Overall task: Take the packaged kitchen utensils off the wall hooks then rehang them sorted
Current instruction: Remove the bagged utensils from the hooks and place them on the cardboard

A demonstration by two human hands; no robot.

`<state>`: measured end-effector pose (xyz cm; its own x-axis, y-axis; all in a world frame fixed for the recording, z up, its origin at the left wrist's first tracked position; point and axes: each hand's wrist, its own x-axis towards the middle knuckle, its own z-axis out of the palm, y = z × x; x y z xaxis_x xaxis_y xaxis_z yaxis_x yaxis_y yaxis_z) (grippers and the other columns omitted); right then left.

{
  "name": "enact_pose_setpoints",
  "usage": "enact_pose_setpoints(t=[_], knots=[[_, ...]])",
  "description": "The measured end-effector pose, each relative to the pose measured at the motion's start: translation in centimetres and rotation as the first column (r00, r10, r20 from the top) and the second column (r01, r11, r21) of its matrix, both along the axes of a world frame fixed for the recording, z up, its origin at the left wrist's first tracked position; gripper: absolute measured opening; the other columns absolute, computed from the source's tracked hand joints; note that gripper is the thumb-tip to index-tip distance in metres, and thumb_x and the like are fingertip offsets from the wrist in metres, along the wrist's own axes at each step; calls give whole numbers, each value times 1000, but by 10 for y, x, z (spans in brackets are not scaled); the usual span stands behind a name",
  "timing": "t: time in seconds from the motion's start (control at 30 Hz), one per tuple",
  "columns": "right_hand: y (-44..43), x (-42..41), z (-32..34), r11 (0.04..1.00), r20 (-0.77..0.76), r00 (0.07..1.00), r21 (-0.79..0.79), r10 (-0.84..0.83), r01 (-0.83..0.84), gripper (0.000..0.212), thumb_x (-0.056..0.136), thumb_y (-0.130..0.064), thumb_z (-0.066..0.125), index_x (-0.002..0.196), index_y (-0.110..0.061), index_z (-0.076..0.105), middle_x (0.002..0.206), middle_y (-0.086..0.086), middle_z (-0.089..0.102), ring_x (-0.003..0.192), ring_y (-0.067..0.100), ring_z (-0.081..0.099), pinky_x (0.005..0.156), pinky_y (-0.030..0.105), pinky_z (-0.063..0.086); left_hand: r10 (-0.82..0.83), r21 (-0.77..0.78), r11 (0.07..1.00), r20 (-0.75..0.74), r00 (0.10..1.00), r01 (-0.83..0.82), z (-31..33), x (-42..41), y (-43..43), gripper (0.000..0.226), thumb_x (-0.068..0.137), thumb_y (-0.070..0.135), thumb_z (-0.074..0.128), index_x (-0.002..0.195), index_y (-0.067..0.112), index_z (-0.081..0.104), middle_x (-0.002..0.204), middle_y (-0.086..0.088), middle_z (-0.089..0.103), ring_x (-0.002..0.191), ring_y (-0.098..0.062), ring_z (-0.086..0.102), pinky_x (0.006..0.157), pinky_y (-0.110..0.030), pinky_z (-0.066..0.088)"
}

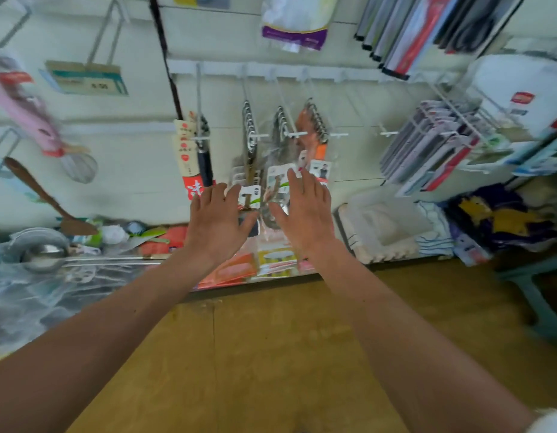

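both hands, left hand and right hand, fingers spread, partly hide the blurred packaged utensils hanging on white wall hooks.

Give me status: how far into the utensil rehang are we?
Done: nothing clearly; I can't tell whether the hanging packs are sorted. In hand: nothing. Left hand and right hand are open, reaching at the lower ends of the packaged utensils, no grip closed. Left: those packs and the red-labelled pack hang on their wall hooks; one hook to the right is bare.
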<state>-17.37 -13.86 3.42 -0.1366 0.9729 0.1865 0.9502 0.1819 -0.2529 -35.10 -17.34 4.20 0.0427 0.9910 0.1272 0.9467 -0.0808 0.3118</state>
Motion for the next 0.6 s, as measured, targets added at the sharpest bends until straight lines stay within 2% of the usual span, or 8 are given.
enact_pose_setpoints(t=[0.13, 0.23, 0.43, 0.6], knots=[[4, 42, -7, 999, 10, 999, -3, -39, 39, 72, 98, -51, 51, 154, -13, 28, 160, 17, 25, 148, 34, 22, 121, 52, 17, -57, 0, 998, -5, 998, 57, -4, 46, 12, 59, 96, 49, 48, 142, 13, 43, 142, -14, 46, 133, -35, 38, 112, -51, 28], [13, 71, -15, 998, 30, 998, -13, -53, 54, 73, 98, -51, 48, 156, -14, 24, 161, 17, 23, 149, 34, 20, 122, 51, 15, -79, -2, 997, -21, 997, 79, -13, 77, 22, 55, 98, 46, 46, 143, 14, 42, 141, -15, 47, 133, -35, 39, 112, -49, 29], [38, 107, -34, 999, 35, 999, -35, -26, 27, 71, 101, -52, 42, 157, -15, 19, 164, 17, 16, 151, 33, 13, 123, 50, 11, -69, -31, 997, -57, 996, 68, -31, 120, 49, 54, 101, 42, 41, 146, 13, 38, 145, -15, 42, 137, -34, 35, 114, -50, 27], [62, 122, -45, 1000, 60, 998, 21, 21, -22, 70, 101, -50, 45, 156, -12, 24, 161, 20, 23, 149, 36, 20, 121, 53, 17, -33, -4, 999, -59, 998, 33, -39, 140, 71, 52, 102, 40, 41, 147, 13, 37, 145, -16, 43, 136, -35, 36, 113, -46, 26]])
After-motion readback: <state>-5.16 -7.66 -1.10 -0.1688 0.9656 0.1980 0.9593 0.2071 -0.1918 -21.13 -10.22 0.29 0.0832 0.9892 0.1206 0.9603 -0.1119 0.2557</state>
